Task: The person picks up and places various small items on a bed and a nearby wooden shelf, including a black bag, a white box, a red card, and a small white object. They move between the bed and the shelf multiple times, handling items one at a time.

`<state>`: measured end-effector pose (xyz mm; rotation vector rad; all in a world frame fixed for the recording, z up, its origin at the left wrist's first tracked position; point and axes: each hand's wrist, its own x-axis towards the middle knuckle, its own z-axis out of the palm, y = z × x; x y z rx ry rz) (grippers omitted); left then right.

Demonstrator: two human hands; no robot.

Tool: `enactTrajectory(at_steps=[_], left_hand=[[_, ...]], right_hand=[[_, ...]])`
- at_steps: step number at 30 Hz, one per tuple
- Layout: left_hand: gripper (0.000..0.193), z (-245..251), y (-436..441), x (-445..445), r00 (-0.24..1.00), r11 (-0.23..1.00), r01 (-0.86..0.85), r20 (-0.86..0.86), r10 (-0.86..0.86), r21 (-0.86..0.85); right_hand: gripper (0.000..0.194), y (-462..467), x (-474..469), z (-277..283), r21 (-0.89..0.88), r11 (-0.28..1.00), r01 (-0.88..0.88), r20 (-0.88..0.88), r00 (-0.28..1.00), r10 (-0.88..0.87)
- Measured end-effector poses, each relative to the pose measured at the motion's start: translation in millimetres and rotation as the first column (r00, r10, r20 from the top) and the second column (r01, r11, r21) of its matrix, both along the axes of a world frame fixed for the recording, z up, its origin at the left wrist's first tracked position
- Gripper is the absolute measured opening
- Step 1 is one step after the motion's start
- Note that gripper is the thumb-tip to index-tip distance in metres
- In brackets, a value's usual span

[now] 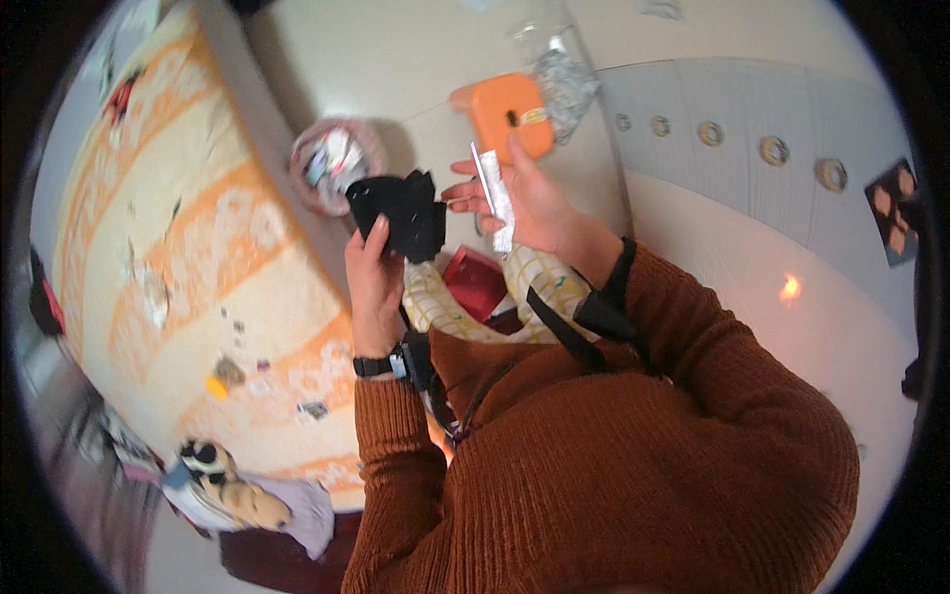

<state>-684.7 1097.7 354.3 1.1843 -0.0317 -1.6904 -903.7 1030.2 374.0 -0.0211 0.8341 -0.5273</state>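
Observation:
My left hand [375,271] grips a folded piece of black fabric [401,215], with the thumb pressed on its near side. To the right, my right hand [538,200] is turned palm up, and a narrow whitish strip [499,204] lies across its fingers. A thin pale stick [482,174] runs alongside that strip. One fingertip curls over the strip's lower part. The fingers of my right hand point at the black fabric, with a small gap between. Below both hands, a shiny red item [475,282] shows between my legs in yellow-checked trousers [545,286].
A pink waste bin [300,160] holding crumpled litter stands beyond the fabric. Behind my right hand is an orange plastic stool [508,111], beside a clear plastic bag [568,89]. On the left, a bed [245,193] carries small loose items and plush toys [241,497]. A grey eyelet curtain [731,100] is at right.

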Motion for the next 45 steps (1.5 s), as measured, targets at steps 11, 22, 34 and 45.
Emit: enactTrajectory(at_steps=[11, 22, 34, 45], left_hand=[[0.015, 10.0, -100.4, -156.6, 0.836, 0.845, 0.532, 0.194, -0.513, -0.056], [0.023, -98.0, -202.8, -227.6, 0.727, 0.733, 0.677, 0.089, -0.680, 0.068], [0.029, -306.4, -197.1, -440.5, 0.713, 0.737, 0.674, -0.305, -0.632, 0.049], [0.030, -487.5, -164.6, -618.2, 0.633, 0.634, 0.735, 0.089, -0.769, 0.241]], right_hand=[[0.040, -23.1, -110.3, 24.1, -0.284, 0.953, 0.109, -0.316, 0.927, -0.200], [0.031, -9.0, -210.0, -38.8, -0.114, 0.742, 0.661, -0.321, 0.682, -0.657], [0.040, 51.3, -371.0, -121.8, 0.009, 0.695, 0.719, -0.582, 0.569, -0.580], [0.059, 92.7, -448.4, -184.9, 0.166, 0.748, 0.642, -0.777, 0.553, -0.302]])
